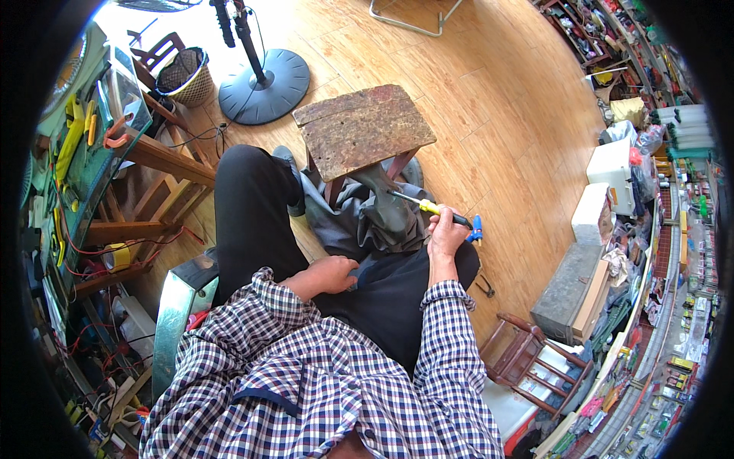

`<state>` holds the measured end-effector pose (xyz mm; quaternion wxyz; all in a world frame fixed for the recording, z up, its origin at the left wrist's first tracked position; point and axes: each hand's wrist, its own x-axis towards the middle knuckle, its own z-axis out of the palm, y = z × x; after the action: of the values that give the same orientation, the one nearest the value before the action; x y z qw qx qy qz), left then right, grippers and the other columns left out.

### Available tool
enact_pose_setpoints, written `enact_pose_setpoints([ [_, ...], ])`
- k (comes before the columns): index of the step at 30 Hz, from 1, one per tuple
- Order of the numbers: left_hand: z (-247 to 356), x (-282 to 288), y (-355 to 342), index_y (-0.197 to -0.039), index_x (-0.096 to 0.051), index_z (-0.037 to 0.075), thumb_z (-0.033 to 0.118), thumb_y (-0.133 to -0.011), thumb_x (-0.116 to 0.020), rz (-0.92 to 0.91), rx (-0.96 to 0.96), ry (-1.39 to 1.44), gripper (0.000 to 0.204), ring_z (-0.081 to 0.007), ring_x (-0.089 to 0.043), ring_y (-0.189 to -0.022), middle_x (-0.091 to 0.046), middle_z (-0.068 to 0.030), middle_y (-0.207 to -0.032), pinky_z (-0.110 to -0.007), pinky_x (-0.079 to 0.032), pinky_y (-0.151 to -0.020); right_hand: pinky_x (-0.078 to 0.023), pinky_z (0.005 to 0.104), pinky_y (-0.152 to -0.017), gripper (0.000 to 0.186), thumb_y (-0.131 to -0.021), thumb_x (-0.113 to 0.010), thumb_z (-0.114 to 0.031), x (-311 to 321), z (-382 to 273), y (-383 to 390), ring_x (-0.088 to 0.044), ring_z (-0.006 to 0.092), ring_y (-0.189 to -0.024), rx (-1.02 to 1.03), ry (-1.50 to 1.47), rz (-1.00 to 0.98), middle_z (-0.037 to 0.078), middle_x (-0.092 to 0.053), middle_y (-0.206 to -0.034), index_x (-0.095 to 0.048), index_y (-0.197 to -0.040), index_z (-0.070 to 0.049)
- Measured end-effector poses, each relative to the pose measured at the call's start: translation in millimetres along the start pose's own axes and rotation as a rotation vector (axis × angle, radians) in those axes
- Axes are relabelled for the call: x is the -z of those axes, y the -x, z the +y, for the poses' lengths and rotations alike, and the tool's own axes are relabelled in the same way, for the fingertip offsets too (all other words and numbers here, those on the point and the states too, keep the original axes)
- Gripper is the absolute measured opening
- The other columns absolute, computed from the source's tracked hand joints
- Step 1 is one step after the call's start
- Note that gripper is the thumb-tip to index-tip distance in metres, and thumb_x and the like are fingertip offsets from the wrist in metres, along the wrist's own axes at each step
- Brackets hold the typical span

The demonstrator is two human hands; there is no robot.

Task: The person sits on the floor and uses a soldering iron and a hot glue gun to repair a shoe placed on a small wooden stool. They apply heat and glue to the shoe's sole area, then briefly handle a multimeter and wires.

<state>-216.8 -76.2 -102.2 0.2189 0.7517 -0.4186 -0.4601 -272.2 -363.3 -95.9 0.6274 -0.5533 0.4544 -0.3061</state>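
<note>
My right hand [445, 232] is closed round the yellow-and-black handle of a screwdriver [428, 206], above my right knee. Its thin shaft points left and away, over a grey cloth [367, 218] bunched between my legs. My left hand [330, 275] lies on my lap at the inner thigh, fingers loosely extended and their tips partly hidden; I see no object in it. Beyond the cloth stands a low wooden stool [365, 130] with a worn, stained top.
A blue tool [476, 229] and dark pliers [486, 286] lie on the floor right of my knee. Ahead is a round black stand base [264, 86]. A cluttered workbench [92, 168] flanks my left; a small wooden chair [527, 359], a grey box [567, 291] and crowded shelves line the right.
</note>
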Motion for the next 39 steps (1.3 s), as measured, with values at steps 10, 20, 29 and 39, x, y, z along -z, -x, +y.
enact_pose_setpoints([
  [10, -1.7, -0.6, 0.4, -0.138, -0.066, 0.003, 0.031, -0.098, -0.067, 0.001, -0.006, -0.003, 0.049, -0.0413, -0.068, -0.119, -0.073, -0.0226, -0.126, -0.050, -0.055, -0.102, -0.044, 0.0236, -0.043, 0.017, -0.097, -0.068, -0.015, 4.2, 3.1, -0.5, -0.056, 0.0113, -0.046, -0.002, -0.056, -0.069, 0.007, -0.067, -0.069, -0.073, -0.096, 0.001],
  [20, -2.9, -2.0, -1.3, -0.136, -0.067, 0.003, 0.031, -0.098, -0.068, -0.012, -0.014, -0.013, 0.047, -0.0407, -0.069, -0.118, -0.073, -0.0227, -0.124, -0.050, -0.055, -0.101, -0.047, 0.0221, -0.046, 0.018, -0.101, -0.070, -0.019, -8.0, 8.8, -3.7, -0.062, 0.0111, -0.052, -0.043, -0.017, -0.221, 0.007, -0.071, -0.075, -0.074, -0.104, -0.002],
  [29, -5.4, -5.4, -2.6, -0.136, -0.067, 0.002, 0.031, -0.098, -0.068, 0.005, -0.013, -0.011, 0.047, -0.0408, -0.068, -0.119, -0.073, -0.0226, -0.124, -0.050, -0.055, -0.101, -0.047, 0.0226, -0.046, 0.016, -0.100, -0.070, -0.016, -5.4, 7.5, -0.1, -0.060, 0.0109, -0.050, -0.061, 0.013, -0.201, 0.007, -0.069, -0.073, -0.074, -0.102, 0.000],
  [39, -3.2, -3.3, -1.1, -0.138, -0.066, 0.003, 0.031, -0.098, -0.068, 0.007, -0.010, -0.016, 0.048, -0.0405, -0.068, -0.119, -0.073, -0.0225, -0.125, -0.050, -0.055, -0.102, -0.046, 0.0233, -0.045, 0.015, -0.098, -0.070, -0.013, 2.4, 5.3, -0.4, -0.059, 0.0114, -0.048, -0.021, -0.007, -0.163, 0.007, -0.068, -0.070, -0.074, -0.099, 0.001],
])
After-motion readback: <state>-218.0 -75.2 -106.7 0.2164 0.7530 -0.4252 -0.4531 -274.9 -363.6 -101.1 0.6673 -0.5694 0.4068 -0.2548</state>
